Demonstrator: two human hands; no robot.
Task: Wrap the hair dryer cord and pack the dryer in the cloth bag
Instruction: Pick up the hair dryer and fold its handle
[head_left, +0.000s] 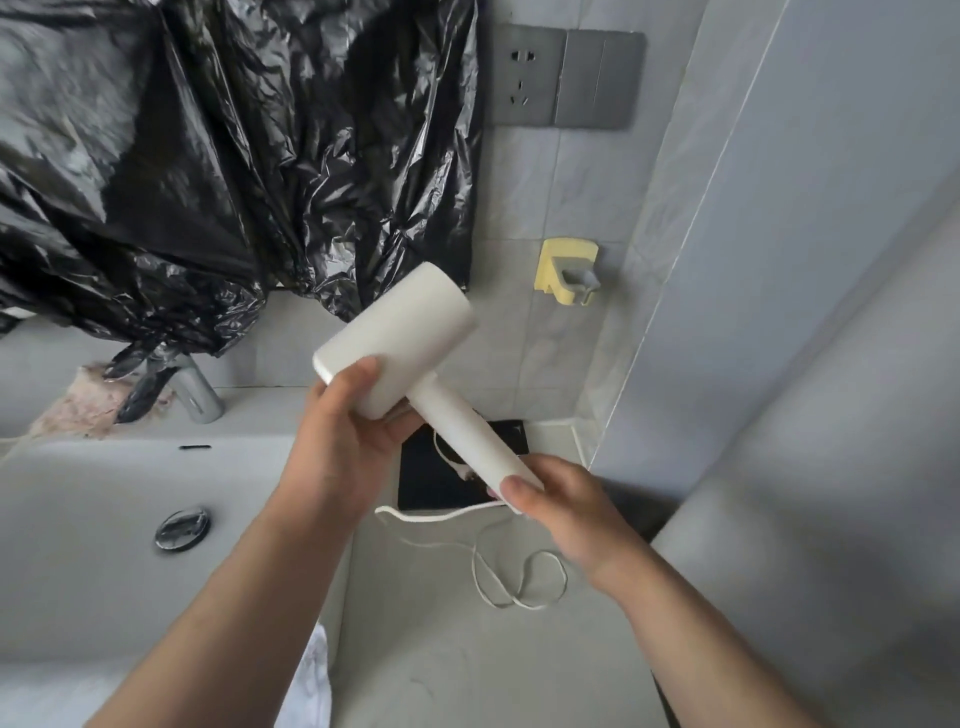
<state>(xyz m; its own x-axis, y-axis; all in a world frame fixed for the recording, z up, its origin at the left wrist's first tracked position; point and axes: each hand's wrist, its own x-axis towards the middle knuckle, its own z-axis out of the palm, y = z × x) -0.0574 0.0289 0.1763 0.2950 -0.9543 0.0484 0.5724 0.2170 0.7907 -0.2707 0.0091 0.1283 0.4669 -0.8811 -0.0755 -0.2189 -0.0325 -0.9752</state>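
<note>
A white hair dryer (402, 338) is held in the air above the counter, its barrel pointing up and left. My left hand (348, 431) grips the barrel from below. My right hand (561, 512) holds the lower end of the handle. The white cord (498, 571) hangs from the handle's end and lies in loose loops on the counter below. A black cloth bag (441, 483) lies flat on the counter under the dryer, partly hidden by the handle and my hands.
A white sink (104, 519) with a metal drain (183, 527) and a tap (200, 397) is at the left. Black plastic sheeting (208, 156) covers the wall above it. A wall socket (524, 78) and a yellow wall holder (569, 270) are at the upper right.
</note>
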